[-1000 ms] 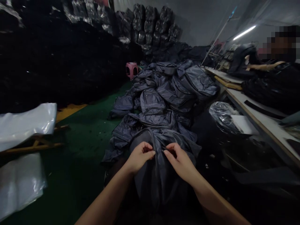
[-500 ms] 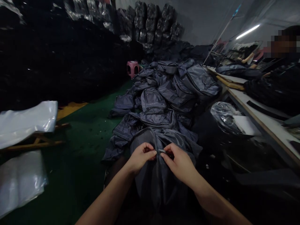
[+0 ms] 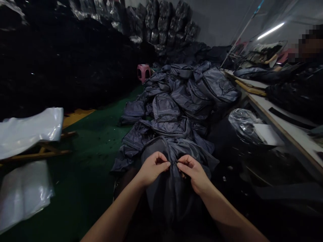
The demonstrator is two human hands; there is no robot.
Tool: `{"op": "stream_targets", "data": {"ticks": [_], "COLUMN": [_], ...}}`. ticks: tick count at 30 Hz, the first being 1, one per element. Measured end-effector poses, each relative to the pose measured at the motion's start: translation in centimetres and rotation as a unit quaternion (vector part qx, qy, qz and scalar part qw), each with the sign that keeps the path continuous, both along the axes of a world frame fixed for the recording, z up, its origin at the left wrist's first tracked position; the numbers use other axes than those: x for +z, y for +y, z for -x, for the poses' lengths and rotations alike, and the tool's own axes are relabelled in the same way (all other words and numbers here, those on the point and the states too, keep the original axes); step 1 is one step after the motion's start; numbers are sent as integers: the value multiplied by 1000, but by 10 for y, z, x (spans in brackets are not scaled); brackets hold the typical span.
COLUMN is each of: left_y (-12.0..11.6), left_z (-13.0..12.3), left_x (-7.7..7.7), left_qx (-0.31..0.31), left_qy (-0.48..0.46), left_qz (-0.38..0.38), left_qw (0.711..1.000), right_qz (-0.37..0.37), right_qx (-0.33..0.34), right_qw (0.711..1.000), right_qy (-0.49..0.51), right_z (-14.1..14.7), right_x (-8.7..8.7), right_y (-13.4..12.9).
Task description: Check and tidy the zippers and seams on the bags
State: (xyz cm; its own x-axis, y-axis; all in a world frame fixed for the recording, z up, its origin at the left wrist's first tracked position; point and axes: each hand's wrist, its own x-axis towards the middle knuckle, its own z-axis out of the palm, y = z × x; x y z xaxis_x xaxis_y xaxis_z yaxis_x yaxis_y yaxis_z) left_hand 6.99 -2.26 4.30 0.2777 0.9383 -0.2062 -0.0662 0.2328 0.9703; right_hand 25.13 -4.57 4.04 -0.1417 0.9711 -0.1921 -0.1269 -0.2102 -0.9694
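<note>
A dark grey fabric bag (image 3: 161, 198) lies right in front of me, a raised seam running down its middle. My left hand (image 3: 156, 168) pinches the cloth at the left side of this seam, thumb against bent fingers. Just across from it, my right hand (image 3: 193, 171) is closed in a pinch on the seam's right side. A small gap separates the two sets of fingertips. Whether a zipper or any small part sits between them is too dark to tell. Beyond my hands, a heap of similar dark grey bags (image 3: 166, 107) spreads over the floor.
On the right runs a long worktable (image 3: 275, 117), with a person behind it. A clear plastic bag (image 3: 243, 121) lies beside its edge. White plastic sheets (image 3: 32, 126) rest on a wooden frame at left. A pink stool (image 3: 144, 73) stands farther back on the green floor (image 3: 93, 148).
My right hand has shifted slightly right and turned, widening the gap between my fingertips. A pale strip seen earlier by the right fingers no longer shows. The view has moved slightly.
</note>
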Motion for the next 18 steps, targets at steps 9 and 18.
{"op": "stream_targets", "data": {"ticks": [9, 18], "left_y": [-20, -23], "left_z": [-7, -11], "left_x": [24, 20], "left_qx": [37, 88], "left_qy": [268, 327], "left_qz": [-258, -264], "left_qw": [928, 903], "right_qz": [-85, -218], "right_qx": [-11, -4], "right_qw": [995, 944], "right_qy": [-52, -249], "right_z": [2, 1], "right_x": [4, 17], "right_y": [3, 3]}}
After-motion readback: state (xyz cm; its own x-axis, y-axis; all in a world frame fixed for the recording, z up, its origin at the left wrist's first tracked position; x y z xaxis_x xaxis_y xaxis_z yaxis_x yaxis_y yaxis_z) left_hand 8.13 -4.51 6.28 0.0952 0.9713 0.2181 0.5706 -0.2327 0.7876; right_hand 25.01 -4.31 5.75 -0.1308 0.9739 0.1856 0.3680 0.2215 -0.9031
